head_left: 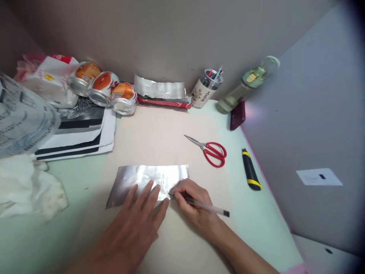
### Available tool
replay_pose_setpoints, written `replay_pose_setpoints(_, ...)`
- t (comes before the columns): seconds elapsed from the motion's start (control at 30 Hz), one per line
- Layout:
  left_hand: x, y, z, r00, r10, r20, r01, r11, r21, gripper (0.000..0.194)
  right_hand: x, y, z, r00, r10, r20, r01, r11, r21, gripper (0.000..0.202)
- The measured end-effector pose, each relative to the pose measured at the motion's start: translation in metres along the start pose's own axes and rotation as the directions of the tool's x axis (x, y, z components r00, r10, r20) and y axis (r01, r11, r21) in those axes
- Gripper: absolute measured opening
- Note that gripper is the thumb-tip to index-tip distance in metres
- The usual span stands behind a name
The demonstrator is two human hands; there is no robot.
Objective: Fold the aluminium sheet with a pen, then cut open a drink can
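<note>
A shiny rectangle of thin sheet metal (128, 180) lies flat on a pale board (148, 133) in front of me. My left hand (142, 213) rests on its lower part with the fingers spread. In my right hand (194, 199) a clear pen (212, 207) with a black end is pinched, its tip touching the metal near the lower right. Beyond my right hand lie scissors (211, 150) with red handles, their blades closed and pointing up-left. Farther right is a black and yellow utility knife (251, 171).
Several dented cans (124, 99) stand at the back left, near papers (80, 148) and a white cloth (28, 186). More cut sheet metal (159, 89) lies at the back. A pen holder (203, 91), a green bottle (239, 91) and a dark red box (237, 116) line the back right.
</note>
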State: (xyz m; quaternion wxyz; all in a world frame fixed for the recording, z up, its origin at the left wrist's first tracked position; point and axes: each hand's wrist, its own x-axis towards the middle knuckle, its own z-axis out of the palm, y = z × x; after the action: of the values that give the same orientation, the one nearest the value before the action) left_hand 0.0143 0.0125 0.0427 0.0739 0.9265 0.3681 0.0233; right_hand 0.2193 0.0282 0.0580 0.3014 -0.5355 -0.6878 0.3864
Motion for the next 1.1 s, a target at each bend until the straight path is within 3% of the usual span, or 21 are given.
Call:
replay_pose_setpoints(0.37, -0.004, -0.003, 0.004, 0.999, 0.029, -0.022, -0.029, 1.0, 0.007, 0.054, 0.0, -0.003, -0.002, 1.0, 0.019, 0.02, -0.019, 1.0, 0.011, 0.018)
replay_pose_setpoints(0.7, -0.008, 0.0, 0.013, 0.999, -0.021, -0.03, 0.021, 1.0, 0.002, 0.058, 0.001, -0.003, 0.0, 1.0, -0.006, 0.008, 0.006, 1.0, 0.005, 0.017)
replay_pose_setpoints(1.1, -0.009, -0.002, 0.011, 0.998, -0.034, 0.05, 0.035, 0.999, -0.028, 0.06, 0.002, -0.005, -0.004, 0.999, -0.003, 0.033, 0.002, 1.0, 0.011, 0.02)
